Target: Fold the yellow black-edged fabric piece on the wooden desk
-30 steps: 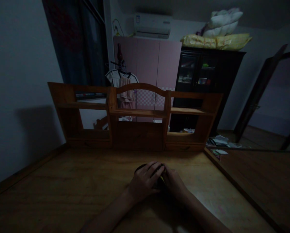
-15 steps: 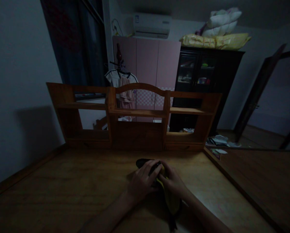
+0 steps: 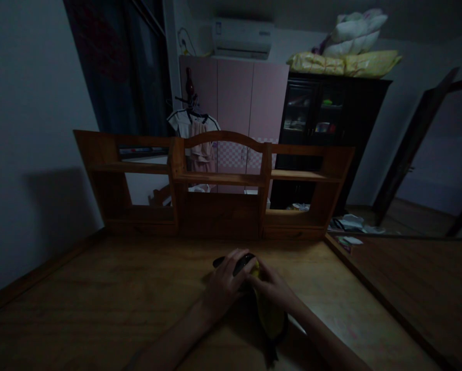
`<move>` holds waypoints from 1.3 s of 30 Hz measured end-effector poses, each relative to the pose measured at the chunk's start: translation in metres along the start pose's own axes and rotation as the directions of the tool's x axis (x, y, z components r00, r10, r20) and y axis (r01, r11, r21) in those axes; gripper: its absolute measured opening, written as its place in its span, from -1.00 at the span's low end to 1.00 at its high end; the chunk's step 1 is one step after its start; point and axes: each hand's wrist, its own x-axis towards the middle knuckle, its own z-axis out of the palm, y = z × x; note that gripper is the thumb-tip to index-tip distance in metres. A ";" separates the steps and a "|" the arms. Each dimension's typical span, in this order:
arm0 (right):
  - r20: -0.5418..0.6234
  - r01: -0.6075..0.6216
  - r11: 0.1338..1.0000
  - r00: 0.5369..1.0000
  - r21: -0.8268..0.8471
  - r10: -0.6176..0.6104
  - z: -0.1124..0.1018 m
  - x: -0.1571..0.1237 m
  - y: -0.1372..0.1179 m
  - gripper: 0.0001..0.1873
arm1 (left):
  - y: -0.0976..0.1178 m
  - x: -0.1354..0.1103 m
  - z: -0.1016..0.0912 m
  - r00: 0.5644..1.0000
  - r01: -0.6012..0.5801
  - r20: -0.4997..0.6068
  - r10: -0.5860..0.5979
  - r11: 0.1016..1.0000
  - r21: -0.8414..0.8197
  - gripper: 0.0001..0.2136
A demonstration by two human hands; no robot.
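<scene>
My left hand (image 3: 224, 281) is closed over a dark, glossy, rounded thing (image 3: 243, 263). Its dark end (image 3: 217, 262) sticks out to the left of the fingers; the middle is covered, and its kind is hard to make out in the dim light. Close against it, my right hand (image 3: 273, 286) pinches the upper edge of a yellow cloth pouch (image 3: 271, 317) with dark trim. The pouch hangs down toward me between my forearms, its narrow dark tail lowest. Both hands meet just above the wooden desk (image 3: 157, 288), fingertips nearly touching.
A wooden shelf unit (image 3: 219, 179) with open compartments stands along the desk's far edge. A raised wooden rim (image 3: 370, 288) borders the right side, beside another brown surface (image 3: 420, 288). A white wall (image 3: 26, 154) rises at the left.
My left hand has shifted slightly up and left with the dark thing, showing more of its glossy top between the fingers. My right fingers have closed in over the pouch's yellow edge.
</scene>
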 end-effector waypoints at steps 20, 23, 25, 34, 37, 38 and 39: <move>0.212 -0.183 0.887 0.972 0.424 0.099 -0.005 -0.009 -0.001 -0.34 | 0.004 0.004 -0.004 0.970 -0.240 -0.024 0.244 0.964 0.114 -0.61; 0.167 -0.143 0.907 0.983 0.397 0.083 -0.002 -0.007 0.002 -0.33 | 0.001 0.003 -0.003 0.973 -0.227 -0.026 0.231 0.967 0.113 -0.59; 0.142 -0.101 0.919 0.989 0.382 0.050 -0.002 -0.006 0.005 -0.32 | 0.001 0.003 -0.004 0.974 -0.218 -0.031 0.223 0.970 0.109 -0.59; 0.094 -0.088 0.983 0.993 0.161 0.073 -0.008 -0.006 0.009 -0.29 | 0.001 0.002 -0.003 0.977 -0.210 -0.008 0.211 0.975 0.077 -0.57; 0.087 -0.069 0.989 0.995 0.133 0.057 -0.007 -0.004 0.011 -0.25 | 0.000 0.002 -0.003 0.978 -0.205 -0.008 0.206 0.976 0.070 -0.55; 0.083 -0.050 0.991 0.996 0.126 0.040 -0.006 -0.004 0.011 -0.25 | 0.000 0.002 -0.003 0.978 -0.205 -0.017 0.207 0.976 0.075 -0.56; 0.081 -0.028 0.993 0.997 0.118 0.018 -0.005 -0.004 0.010 -0.26 | 0.000 0.001 -0.003 0.978 -0.206 -0.026 0.209 0.975 0.081 -0.57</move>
